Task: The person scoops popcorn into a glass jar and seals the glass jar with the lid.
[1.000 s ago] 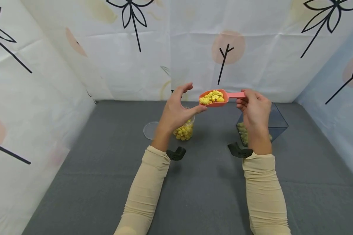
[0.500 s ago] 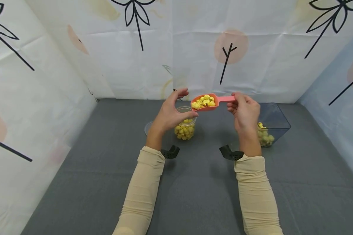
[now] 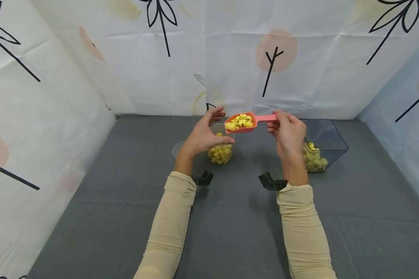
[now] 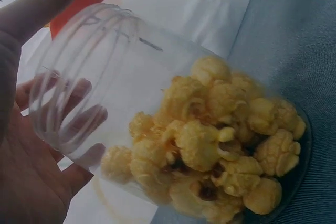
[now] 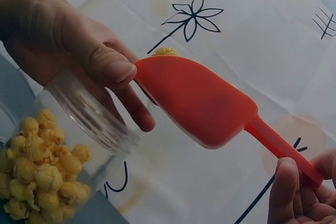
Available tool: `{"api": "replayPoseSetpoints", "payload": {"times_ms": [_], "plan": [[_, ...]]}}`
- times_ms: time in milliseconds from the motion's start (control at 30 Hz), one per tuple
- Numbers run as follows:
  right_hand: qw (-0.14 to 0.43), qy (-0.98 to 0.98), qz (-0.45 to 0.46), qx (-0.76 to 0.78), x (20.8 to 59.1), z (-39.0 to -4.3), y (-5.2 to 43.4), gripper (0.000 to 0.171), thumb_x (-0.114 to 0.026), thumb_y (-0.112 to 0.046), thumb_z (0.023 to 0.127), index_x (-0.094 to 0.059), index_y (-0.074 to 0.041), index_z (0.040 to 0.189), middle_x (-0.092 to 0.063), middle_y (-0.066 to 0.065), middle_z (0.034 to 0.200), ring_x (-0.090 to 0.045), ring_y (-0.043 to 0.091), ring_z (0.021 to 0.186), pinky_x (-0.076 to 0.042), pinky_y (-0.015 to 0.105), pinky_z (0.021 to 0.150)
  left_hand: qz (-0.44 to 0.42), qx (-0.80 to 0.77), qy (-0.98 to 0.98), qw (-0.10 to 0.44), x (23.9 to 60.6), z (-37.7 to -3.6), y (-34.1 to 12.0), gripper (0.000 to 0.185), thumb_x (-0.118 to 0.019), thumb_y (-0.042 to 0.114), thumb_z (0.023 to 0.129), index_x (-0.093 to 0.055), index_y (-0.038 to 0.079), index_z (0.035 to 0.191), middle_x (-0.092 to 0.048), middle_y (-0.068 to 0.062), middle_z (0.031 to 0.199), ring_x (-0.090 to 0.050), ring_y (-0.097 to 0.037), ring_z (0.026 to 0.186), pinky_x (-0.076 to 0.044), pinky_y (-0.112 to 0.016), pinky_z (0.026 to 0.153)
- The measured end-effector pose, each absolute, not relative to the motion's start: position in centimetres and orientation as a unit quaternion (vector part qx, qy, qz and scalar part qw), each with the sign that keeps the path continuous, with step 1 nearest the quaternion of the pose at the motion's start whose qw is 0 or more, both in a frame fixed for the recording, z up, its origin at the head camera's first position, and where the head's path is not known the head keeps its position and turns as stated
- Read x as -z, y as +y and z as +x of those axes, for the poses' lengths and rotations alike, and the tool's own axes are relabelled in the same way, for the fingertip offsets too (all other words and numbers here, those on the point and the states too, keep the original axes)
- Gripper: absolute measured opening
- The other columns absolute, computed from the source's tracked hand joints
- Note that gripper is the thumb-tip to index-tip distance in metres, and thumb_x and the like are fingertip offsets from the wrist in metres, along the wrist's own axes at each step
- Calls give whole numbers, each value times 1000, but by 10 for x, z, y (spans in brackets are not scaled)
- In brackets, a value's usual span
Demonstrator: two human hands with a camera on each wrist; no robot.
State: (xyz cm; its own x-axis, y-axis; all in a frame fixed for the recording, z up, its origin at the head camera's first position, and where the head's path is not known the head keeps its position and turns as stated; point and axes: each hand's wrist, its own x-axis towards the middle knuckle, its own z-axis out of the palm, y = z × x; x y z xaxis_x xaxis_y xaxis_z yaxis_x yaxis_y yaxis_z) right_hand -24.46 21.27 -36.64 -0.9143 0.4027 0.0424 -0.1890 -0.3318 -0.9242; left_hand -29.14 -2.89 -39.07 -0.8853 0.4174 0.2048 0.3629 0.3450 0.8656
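Observation:
In the head view my right hand (image 3: 289,133) pinches the end of the handle of an orange-red scoop (image 5: 202,98). Yellow popcorn (image 3: 242,121) fills the scoop, which is held nearly level above the table, its front lip over the right side of a clear jar's mouth. The jar (image 4: 152,61) stands upright, about half full of popcorn. My left hand (image 3: 204,135) is spread around the jar's mouth, thumb in front and fingers behind. In the right wrist view the left thumb is right at the scoop's lip.
A clear, bluish plastic bin (image 3: 331,151) with more popcorn stands on the right, partly behind my right wrist. Left of the jar lies a round clear lid (image 3: 176,149), partly hidden by my left hand. Patterned white cloth (image 3: 230,81) hangs behind the grey table (image 3: 230,232).
The right hand has brought the loaded scoop left and slightly down, closer over the jar. The left hand has come down a little around the jar's mouth. The head view has shifted slightly.

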Motion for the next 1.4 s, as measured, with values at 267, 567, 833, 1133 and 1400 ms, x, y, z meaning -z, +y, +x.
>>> {"api": "replayPoseSetpoints", "payload": {"times_ms": [267, 567, 833, 1133, 1400], "plan": [[179, -554, -95, -807, 371, -246, 209, 16, -64, -17, 101, -74, -5, 100, -67, 5, 76, -64, 9, 59, -56, 18, 59, 242, -531, 809, 73, 397, -299, -27, 102, -93, 32, 75, -32, 30, 158, -50, 4, 150, -46, -20, 143, -45, -49, 113], [173, -561, -96, -804, 375, -248, 209, 15, -64, -17, 101, -73, -5, 102, -67, 5, 75, -65, 9, 59, -57, 18, 60, 225, -553, 798, 88, 405, -300, -27, 95, -91, 30, 77, -38, 27, 155, -53, 0, 147, -51, -20, 139, -45, -45, 114], [175, -576, -91, -793, 375, -249, 209, 17, -67, -20, 100, -73, -4, 103, -67, 6, 78, -65, 10, 60, -57, 18, 62, 203, -539, 813, 79, 409, -300, -28, 79, -90, 36, 77, -50, 25, 145, -60, 0, 139, -57, -21, 131, -51, -44, 103], [180, -583, -82, -788, 370, -246, 211, 16, -66, -19, 100, -73, -5, 102, -69, 4, 75, -64, 10, 57, -57, 19, 59, 210, -523, 823, 68, 410, -301, -27, 78, -89, 41, 77, -51, 26, 144, -61, 1, 137, -58, -18, 128, -54, -42, 98], [198, -592, -60, -779, 362, -243, 209, 12, -69, -16, 98, -74, -4, 97, -69, 4, 73, -65, 10, 56, -56, 18, 56, 210, -526, 821, 73, 410, -301, -28, 80, -89, 38, 78, -49, 24, 146, -62, 1, 136, -58, -19, 128, -53, -42, 98]]}}
